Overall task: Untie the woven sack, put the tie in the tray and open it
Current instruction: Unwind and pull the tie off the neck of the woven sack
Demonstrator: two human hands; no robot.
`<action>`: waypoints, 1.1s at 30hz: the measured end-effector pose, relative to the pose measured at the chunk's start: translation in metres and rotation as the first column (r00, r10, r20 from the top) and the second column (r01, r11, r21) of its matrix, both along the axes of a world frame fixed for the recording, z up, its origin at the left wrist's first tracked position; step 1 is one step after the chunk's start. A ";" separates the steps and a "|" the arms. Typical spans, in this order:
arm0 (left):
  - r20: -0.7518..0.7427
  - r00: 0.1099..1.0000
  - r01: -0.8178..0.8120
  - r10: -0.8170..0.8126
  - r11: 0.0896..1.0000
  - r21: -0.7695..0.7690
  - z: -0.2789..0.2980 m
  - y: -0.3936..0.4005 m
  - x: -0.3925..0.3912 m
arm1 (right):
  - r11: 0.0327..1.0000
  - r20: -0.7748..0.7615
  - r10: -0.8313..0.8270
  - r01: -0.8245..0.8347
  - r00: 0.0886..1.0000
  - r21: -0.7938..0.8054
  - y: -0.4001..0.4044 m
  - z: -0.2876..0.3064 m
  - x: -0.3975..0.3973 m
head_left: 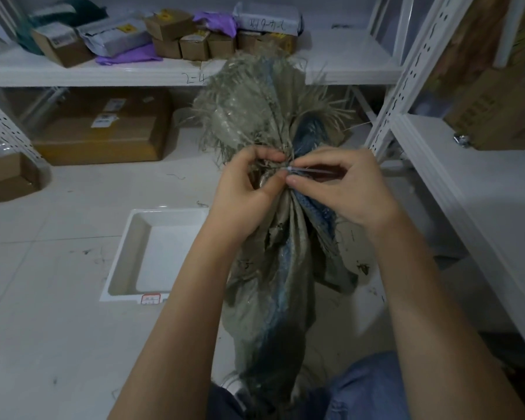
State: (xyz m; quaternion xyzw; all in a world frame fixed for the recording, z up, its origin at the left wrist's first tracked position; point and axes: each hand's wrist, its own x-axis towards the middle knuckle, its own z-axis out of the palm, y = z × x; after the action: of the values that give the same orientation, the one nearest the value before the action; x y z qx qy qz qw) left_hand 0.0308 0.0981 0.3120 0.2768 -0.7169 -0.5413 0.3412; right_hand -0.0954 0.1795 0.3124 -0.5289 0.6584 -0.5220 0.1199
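Head view, left hand [243, 189] fingers pinching sack [264, 122] neck, right hand [340, 189] fingers pinching tie [303, 169]

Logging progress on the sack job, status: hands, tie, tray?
Left hand grips the sack neck; right hand pinches the tie. Tie on, sack closed. Tray on floor to the left, nothing blocking it.

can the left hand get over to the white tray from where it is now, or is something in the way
Probably yes. The left hand pinches the neck of the woven sack at the tie, and the white tray lies open on the floor just to its left, with nothing visible between them.
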 end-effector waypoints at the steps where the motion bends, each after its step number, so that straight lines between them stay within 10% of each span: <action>1: 0.014 1.000 -0.011 0.012 1.000 -0.010 -0.001 -0.001 0.000 | 1.000 -0.002 0.003 -0.003 1.000 0.000 -0.002 0.000 0.000; 17: 0.072 0.977 -0.162 0.199 0.921 -0.353 -0.009 -0.001 -0.005 | 0.992 0.013 -0.034 0.035 0.999 -0.120 -0.005 -0.003 0.002; 33: -0.198 0.973 -0.118 0.121 0.993 0.028 -0.003 0.003 -0.008 | 0.988 0.117 0.023 -0.005 0.993 -0.154 -0.005 -0.001 0.001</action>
State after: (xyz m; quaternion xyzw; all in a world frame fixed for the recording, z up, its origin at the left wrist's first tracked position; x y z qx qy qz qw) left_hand 0.0233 0.1006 0.3093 0.2665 -0.6567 -0.5507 0.4410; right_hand -0.0940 0.1742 0.3113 -0.5092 0.6040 -0.6010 0.1214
